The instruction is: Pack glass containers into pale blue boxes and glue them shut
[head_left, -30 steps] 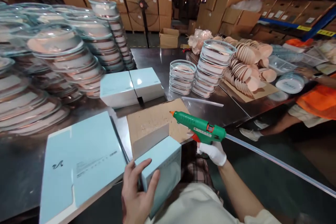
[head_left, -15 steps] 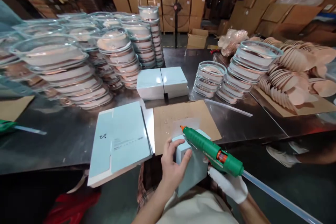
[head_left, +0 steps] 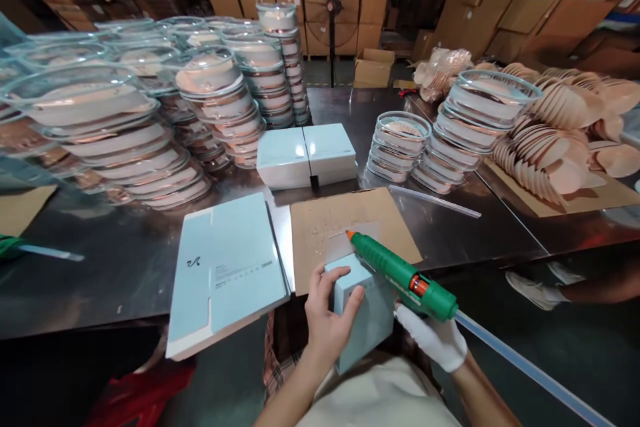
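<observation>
My bare left hand (head_left: 327, 320) grips the near corner of a pale blue box (head_left: 367, 317) held at the table's front edge over my lap. My right hand (head_left: 434, 339), in a white glove, is closed round the handle of a green glue gun (head_left: 400, 275). The gun's orange tip points at the box's open flap, just over a brown cardboard mat (head_left: 350, 230). A clear glue stick (head_left: 530, 373) trails from the back of the gun to the lower right.
A stack of flat blue box blanks (head_left: 225, 270) lies left of the mat. Two closed blue boxes (head_left: 307, 155) sit behind it. Stacks of clear round containers (head_left: 135, 120) fill the left, more (head_left: 450, 140) on the right beside pink puffs (head_left: 555, 127). Another person's shoe (head_left: 530, 280) is at right.
The view swung from the right back to the table. My left hand raised the box, and my right hand brought the glue gun's tip down to its flap, then slightly further up and left.
</observation>
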Demonstrator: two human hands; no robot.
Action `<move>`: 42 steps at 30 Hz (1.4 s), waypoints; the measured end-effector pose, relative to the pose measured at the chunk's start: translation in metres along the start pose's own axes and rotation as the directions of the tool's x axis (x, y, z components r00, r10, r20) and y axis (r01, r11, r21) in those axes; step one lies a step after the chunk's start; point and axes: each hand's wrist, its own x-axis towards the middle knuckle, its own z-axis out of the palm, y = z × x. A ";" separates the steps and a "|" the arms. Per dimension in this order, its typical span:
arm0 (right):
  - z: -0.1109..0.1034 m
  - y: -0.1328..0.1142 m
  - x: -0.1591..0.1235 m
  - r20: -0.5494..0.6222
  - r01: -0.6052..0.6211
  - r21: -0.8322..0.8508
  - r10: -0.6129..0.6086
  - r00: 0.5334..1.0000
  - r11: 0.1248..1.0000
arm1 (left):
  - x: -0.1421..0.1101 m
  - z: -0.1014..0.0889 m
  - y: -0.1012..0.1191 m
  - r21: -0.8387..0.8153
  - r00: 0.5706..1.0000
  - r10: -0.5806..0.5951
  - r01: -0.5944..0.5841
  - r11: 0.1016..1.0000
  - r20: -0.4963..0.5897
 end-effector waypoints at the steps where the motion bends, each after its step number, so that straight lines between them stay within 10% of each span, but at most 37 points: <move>1: -0.003 0.004 0.001 -0.042 -0.025 -0.017 0.025 0.999 1.000 | 0.000 0.000 -0.001 0.002 1.000 -0.004 0.004 1.000 -0.006; 8: -0.021 0.013 0.013 -0.257 -0.173 0.088 0.190 0.948 0.981 | -0.001 -0.005 -0.006 -0.015 0.999 -0.044 0.044 0.999 0.007; 16: -0.039 0.010 0.070 -0.091 -0.152 0.234 0.177 0.980 0.960 | 0.000 -0.019 -0.017 -0.070 0.989 -0.138 0.134 0.989 -0.061; 21: -0.042 0.011 0.134 -0.059 -0.292 0.033 0.293 0.954 0.956 | 0.002 -0.019 -0.016 -0.159 0.986 -0.163 0.157 0.975 -0.026; 26: -0.058 -0.008 0.131 -0.219 -0.241 -0.241 0.189 0.957 0.940 | 0.006 -0.020 -0.012 -0.246 0.982 -0.189 0.183 0.952 0.001; 30: -0.027 -0.031 0.106 0.109 -0.014 -0.037 0.018 0.994 0.999 | 0.010 -0.018 -0.008 -0.305 0.977 -0.201 0.213 0.928 0.071; 34: -0.002 -0.035 0.098 0.406 -0.177 0.160 0.099 0.908 0.971 | 0.012 -0.012 -0.009 -0.367 0.968 -0.228 0.252 0.896 0.107; 36: -0.006 -0.029 0.098 0.449 -0.013 0.185 -0.073 0.890 0.983 | 0.013 -0.009 -0.011 -0.463 0.959 -0.265 0.282 0.840 0.102; 39: -0.023 -0.019 0.100 0.560 0.383 0.254 -0.458 0.690 0.888 | 0.014 -0.005 -0.014 -0.627 0.959 -0.269 0.263 0.733 0.088; 42: -0.031 -0.012 0.101 0.594 0.556 0.223 -0.564 0.573 0.800 | 0.015 -0.005 -0.016 -0.586 0.980 -0.187 0.188 0.788 0.063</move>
